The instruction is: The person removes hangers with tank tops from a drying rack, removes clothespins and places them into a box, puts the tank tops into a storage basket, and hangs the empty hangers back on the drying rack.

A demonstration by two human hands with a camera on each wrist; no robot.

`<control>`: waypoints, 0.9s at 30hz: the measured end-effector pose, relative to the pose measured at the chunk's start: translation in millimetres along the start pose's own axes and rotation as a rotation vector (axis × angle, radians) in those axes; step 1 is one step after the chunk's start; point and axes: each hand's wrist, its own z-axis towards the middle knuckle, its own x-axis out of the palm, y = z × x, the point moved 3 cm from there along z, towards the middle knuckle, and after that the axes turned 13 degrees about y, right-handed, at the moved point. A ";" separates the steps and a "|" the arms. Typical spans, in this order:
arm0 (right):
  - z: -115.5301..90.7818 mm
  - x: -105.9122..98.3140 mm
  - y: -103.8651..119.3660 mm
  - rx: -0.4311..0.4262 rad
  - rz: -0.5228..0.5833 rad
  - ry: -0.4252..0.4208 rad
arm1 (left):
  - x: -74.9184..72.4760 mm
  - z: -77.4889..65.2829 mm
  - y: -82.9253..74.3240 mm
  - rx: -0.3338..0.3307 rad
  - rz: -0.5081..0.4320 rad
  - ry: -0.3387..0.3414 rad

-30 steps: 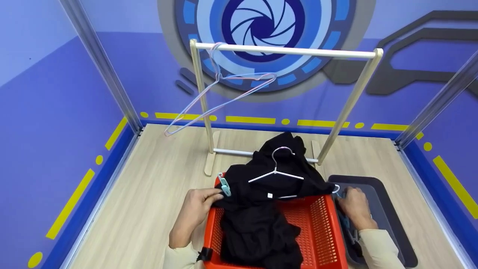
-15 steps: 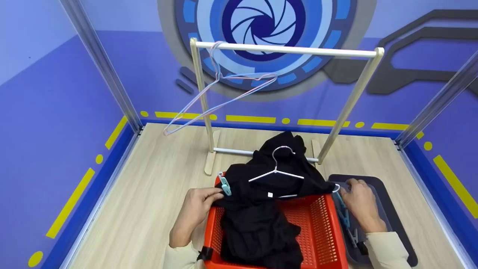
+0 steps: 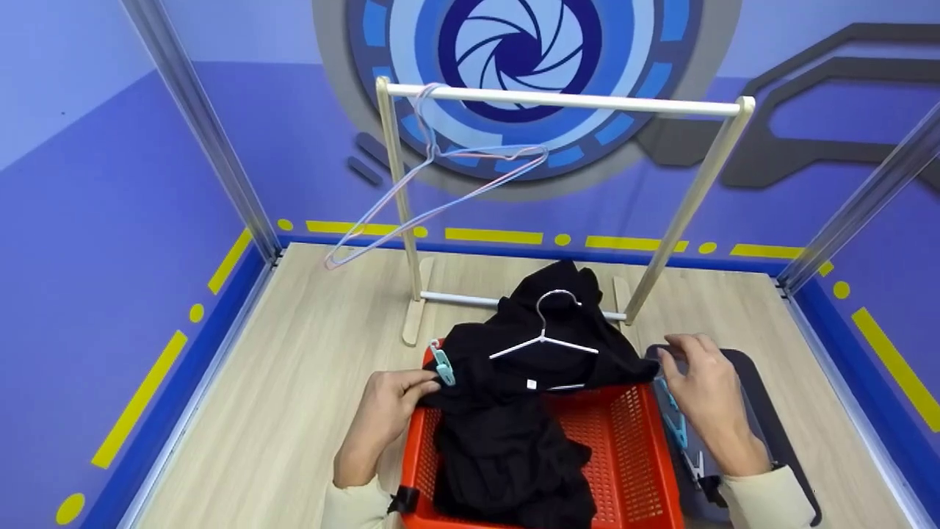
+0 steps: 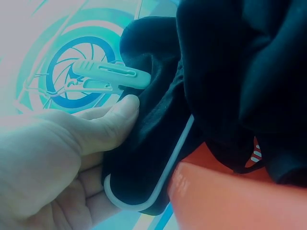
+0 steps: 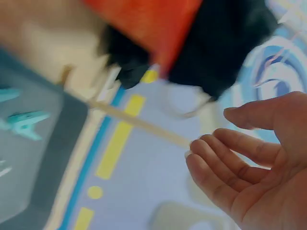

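A black garment [image 3: 463,342] with a white tag lies over the far rim of the red basket [image 3: 637,426], partly down inside it. A white hanger [image 3: 543,339] runs through its neck, hook up. My left hand [image 3: 385,404] pinches the cloth at the left end, close to a light-teal clothespin [image 4: 112,74] clamped there. The hanger's white end [image 4: 165,172] shows beside that hand's fingers in the left wrist view. My right hand [image 3: 706,386] is near the garment's right end, fingers spread and slightly bent. In the right wrist view its palm [image 5: 273,177] holds nothing.
A dark grey tray [image 3: 771,426] with teal clothespins [image 3: 677,430] and a grey one [image 3: 694,466] stands right of the basket. Behind is a wooden rack [image 3: 558,97], with pink and blue hangers [image 3: 433,213] on its left. Walls close off the back and sides.
My right hand has risen from the tray and moved toward the garment's right end, its fingers opening out. The left hand and garment stay put.
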 end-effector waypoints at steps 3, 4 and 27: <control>0.4 -6.8 20.5 -0.073 0.009 -0.043 | 0.3 -0.3 0.6 -0.008 -0.003 0.001; 0.5 -8.6 26.8 -0.095 0.013 -0.047 | 0.3 -0.4 0.7 -0.009 -0.002 0.001; 8.1 19.5 129.3 -0.608 0.167 0.070 | -0.1 -0.6 0.7 -0.007 -0.006 0.015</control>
